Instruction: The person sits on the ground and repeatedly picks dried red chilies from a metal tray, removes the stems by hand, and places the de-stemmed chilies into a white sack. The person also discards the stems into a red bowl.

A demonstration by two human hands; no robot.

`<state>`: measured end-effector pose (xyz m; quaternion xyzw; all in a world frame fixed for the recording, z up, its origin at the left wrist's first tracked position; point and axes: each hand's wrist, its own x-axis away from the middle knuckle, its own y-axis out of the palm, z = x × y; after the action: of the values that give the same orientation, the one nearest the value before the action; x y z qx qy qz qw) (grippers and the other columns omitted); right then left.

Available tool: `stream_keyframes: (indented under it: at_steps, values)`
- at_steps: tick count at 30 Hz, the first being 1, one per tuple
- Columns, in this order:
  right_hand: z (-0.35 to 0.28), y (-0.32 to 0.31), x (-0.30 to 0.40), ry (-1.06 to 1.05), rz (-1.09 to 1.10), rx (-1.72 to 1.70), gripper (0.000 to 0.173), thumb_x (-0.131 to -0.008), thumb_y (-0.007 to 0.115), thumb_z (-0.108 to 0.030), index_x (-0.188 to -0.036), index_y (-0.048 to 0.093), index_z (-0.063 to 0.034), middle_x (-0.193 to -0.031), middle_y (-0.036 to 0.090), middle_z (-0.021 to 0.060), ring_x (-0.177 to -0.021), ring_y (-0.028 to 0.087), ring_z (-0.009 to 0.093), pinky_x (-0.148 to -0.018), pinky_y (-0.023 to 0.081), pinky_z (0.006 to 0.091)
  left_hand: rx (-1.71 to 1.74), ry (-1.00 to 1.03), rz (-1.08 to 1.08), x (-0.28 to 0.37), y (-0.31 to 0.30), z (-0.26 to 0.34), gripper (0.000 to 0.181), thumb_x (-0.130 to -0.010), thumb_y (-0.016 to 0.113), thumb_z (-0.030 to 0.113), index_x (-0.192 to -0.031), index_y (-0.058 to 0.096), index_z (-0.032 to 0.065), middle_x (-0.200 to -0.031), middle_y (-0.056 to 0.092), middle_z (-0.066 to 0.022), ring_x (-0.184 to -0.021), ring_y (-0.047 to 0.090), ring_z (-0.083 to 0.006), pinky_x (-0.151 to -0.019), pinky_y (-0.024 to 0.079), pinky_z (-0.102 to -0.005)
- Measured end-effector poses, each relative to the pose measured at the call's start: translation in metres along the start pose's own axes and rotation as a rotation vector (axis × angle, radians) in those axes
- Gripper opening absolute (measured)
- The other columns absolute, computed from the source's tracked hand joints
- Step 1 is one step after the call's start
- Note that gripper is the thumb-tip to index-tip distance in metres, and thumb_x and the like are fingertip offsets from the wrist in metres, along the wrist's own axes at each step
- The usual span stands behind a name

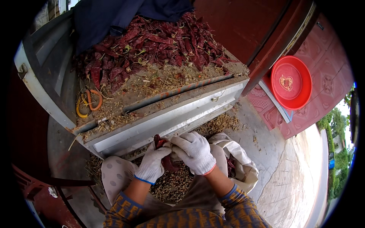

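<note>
My left hand point(152, 164), in a white knit glove with a blue cuff edge, grips a dried red chili pepper point(169, 163) above my lap. The fingers of my right hand point(194, 152), gloved in white with a red cuff edge, are closed at the same pepper, touching my left fingertips; the glove hides its fingertips. A large heap of dried red chili peppers point(159, 42) lies on the cargo bed beyond my hands. Scissors with orange and yellow handles point(96, 100) lie at the bed's left corner. Many pepper stems point(174, 182) cover the ground between my legs.
A dark blue cloth point(94, 25) covers the heap's far left part. The lowered metal tailgate point(171, 114) stands before my knees. A white woven sack point(248, 171) holding some peppers is beside my right knee. A red plastic basin point(306, 82) sits at the right, a dark red wooden chair point(48, 202) lower left.
</note>
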<state>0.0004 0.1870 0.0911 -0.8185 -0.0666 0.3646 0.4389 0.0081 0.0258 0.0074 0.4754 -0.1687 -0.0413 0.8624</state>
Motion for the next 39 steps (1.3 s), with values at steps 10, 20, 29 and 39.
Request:
stream_keyframes:
  at_steps: [10,20,29,39]
  values:
    - [0.023,0.011,0.009,0.136,0.000,-0.301,0.022,-0.078,0.068,-0.007,-0.100,0.069,-0.0076,-0.093,0.068,0.0124,-0.083,0.068,0.034,-0.074,0.057,0.0398,-0.130,-0.073,-0.006,0.006,0.009,0.013,0.014,-0.089,0.064,0.000,-0.101,0.057,0.0035,-0.082,0.060,-0.0052,-0.064,0.065,-0.0210,-0.057,0.057,-0.0351]
    - [0.033,0.016,0.010,-0.211,-0.076,-0.077,0.025,-0.077,0.070,-0.007,-0.102,0.068,-0.0116,-0.091,0.065,0.0090,-0.078,0.068,0.030,-0.063,0.056,0.0395,-0.263,-0.151,0.024,0.000,-0.002,0.010,0.017,-0.089,0.061,0.000,-0.103,0.056,0.0065,-0.085,0.059,-0.0024,-0.062,0.063,-0.0195,-0.054,0.055,-0.0336]
    - [0.026,0.031,0.020,-0.067,0.051,-0.296,0.026,-0.076,0.068,-0.002,-0.102,0.067,-0.0084,-0.092,0.065,0.0106,-0.080,0.067,0.031,-0.067,0.056,0.0394,-0.235,-0.084,0.020,0.002,0.005,0.008,0.028,-0.087,0.065,-0.001,-0.113,0.058,0.0043,-0.087,0.062,-0.0023,-0.063,0.063,-0.0162,-0.054,0.054,-0.0310]
    - [0.023,0.028,0.026,-0.035,0.094,-0.312,0.025,-0.076,0.069,0.000,-0.100,0.069,-0.0080,-0.096,0.066,0.0113,-0.085,0.064,0.030,-0.076,0.055,0.0371,-0.208,-0.223,0.013,0.012,0.007,0.015,0.018,-0.088,0.064,-0.001,-0.103,0.058,0.0071,-0.085,0.060,-0.0016,-0.062,0.061,-0.0168,-0.057,0.056,-0.0341]
